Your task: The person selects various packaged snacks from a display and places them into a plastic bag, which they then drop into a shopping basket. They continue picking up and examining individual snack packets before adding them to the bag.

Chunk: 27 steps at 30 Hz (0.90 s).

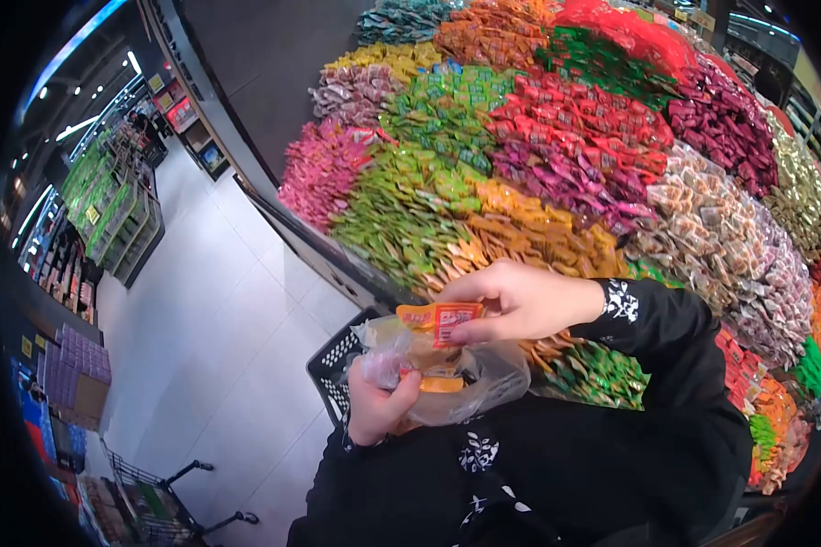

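Observation:
My right hand pinches an orange and red snack packet between thumb and fingers, just above the mouth of a clear plastic bag. Closed around the bag's gathered left edge is my left hand. Inside the bag an orange packet shows through near my left thumb. A black perforated basket is partly hidden behind the bag and my left hand. Heaps of orange-yellow packets lie just beyond my right hand.
A sloping display of colourful packets spreads ahead and to the right. Tiled floor runs along the left. There, a shopping cart, purple stacked boxes and a green-stocked shelf stand.

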Tool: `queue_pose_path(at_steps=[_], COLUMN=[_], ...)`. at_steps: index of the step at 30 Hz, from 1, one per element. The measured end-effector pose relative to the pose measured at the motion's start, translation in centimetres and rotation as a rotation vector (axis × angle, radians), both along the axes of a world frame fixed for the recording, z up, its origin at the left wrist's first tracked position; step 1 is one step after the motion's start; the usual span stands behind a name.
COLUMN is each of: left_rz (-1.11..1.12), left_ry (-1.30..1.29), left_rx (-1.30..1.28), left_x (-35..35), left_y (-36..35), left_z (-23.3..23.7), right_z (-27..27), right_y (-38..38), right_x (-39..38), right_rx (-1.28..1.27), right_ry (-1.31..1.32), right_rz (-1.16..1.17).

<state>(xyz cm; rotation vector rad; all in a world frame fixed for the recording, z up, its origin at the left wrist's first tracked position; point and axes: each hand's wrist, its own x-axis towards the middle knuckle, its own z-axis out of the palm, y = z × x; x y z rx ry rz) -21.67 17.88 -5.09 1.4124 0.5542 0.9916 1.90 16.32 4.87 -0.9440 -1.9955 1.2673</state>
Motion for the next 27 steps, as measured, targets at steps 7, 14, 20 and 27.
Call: queue_pose_path(at_steps=[7,14,20,27], left_rz=[0.155,0.284,0.144,-0.299], left_ry=[-0.187,-0.446,-0.629,-0.793], left_rx=[-0.102,-0.144,-0.271,-0.189], left_x=[0.3,-0.8,2.0,6.0], left_y=[9.6,16.2,22.4,31.9], left_z=[0.6,0.8,5.7,9.4], right_z=[0.9,3.6,8.8,8.5], right_y=[10.9,23.6,33.5,41.1], right_x=[5.3,19.3,30.9,30.7], right_rx=[0.113,0.598,0.928,1.033], right_ry=[0.055,-0.248,-0.473,-1.031], right_rz=[-0.106,-0.861,-1.387,-1.536])
